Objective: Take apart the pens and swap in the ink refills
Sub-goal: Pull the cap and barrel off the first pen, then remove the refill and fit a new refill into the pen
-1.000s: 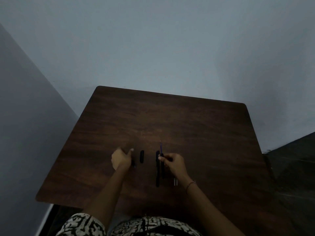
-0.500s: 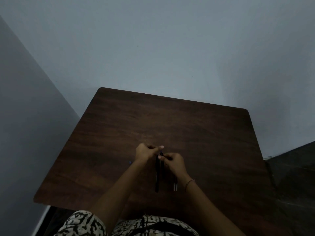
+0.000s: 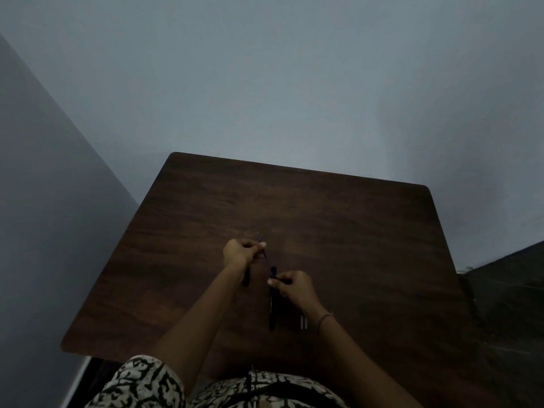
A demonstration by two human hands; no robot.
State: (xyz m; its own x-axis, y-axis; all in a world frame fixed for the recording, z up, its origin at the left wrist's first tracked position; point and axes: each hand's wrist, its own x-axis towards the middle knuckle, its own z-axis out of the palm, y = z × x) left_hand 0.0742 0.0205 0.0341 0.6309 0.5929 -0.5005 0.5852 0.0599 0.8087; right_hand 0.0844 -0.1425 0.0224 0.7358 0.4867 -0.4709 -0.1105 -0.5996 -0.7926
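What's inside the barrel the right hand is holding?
A thin refill sticks out of the barrel, pinched by the left hand. The right hand covers the rest.

You are wearing a garment (image 3: 141,384) printed in a busy black-and-cream pattern of broken, maze-like strokes; it is showing along the bottom edge of the view, across your lap and at your left side. Your forearms are showing bare from there to both hands, with no sleeve reaching the wrists. You are wearing a thin beaded bracelet (image 3: 325,317) around your right wrist, its small beads catching a little light.
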